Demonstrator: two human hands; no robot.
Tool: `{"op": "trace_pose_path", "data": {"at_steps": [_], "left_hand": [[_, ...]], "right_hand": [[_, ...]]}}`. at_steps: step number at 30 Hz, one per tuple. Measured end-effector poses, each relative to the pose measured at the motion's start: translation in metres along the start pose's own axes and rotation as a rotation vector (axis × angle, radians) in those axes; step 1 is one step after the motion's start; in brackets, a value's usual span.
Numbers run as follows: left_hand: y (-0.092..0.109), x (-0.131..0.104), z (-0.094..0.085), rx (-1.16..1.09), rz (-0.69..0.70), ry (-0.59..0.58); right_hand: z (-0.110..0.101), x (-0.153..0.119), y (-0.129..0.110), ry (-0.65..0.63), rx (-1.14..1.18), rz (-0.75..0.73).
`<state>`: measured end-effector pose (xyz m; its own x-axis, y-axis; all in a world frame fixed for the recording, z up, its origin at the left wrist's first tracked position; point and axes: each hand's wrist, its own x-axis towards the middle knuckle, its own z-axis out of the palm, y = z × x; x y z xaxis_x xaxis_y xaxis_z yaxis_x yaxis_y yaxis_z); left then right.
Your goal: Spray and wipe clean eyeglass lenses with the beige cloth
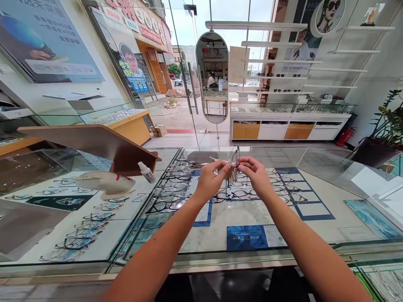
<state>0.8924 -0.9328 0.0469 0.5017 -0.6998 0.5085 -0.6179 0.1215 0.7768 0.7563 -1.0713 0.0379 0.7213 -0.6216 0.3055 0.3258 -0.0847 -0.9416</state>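
Observation:
A pair of thin-framed glasses [233, 164] is held up between my two hands, above the glass display counter. My left hand [211, 178] pinches the frame from the left side. On the other side, the fingers of my right hand [255, 174] close on the same frame. Beneath the hands, rows of glasses [170, 191] and blue-edged trays [315, 211] lie in the counter. A blue printed card [247, 238] lies nearer to me.
To the left, a small white bottle [147, 173] stands near a brown wooden stand [94, 140] and a beige rounded object [105, 183]. An oval mirror [213, 77] and white shelves [256, 26] are beyond the counter. A potted plant [385, 126] stands at right.

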Motion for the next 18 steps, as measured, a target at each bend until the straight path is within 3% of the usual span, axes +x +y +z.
{"op": "trace_pose_path", "data": {"at_steps": [5,13,18], "left_hand": [[-0.003,0.003,-0.005,0.084,0.027,0.019],[-0.023,0.02,-0.04,0.341,0.054,0.208],[-0.024,0.022,-0.043,0.353,0.061,0.207]], "right_hand": [[-0.004,0.003,-0.003,-0.038,-0.026,0.033],[-0.017,0.008,-0.007,-0.118,0.009,0.196],[-0.017,0.007,-0.011,-0.197,0.075,0.287]]}}
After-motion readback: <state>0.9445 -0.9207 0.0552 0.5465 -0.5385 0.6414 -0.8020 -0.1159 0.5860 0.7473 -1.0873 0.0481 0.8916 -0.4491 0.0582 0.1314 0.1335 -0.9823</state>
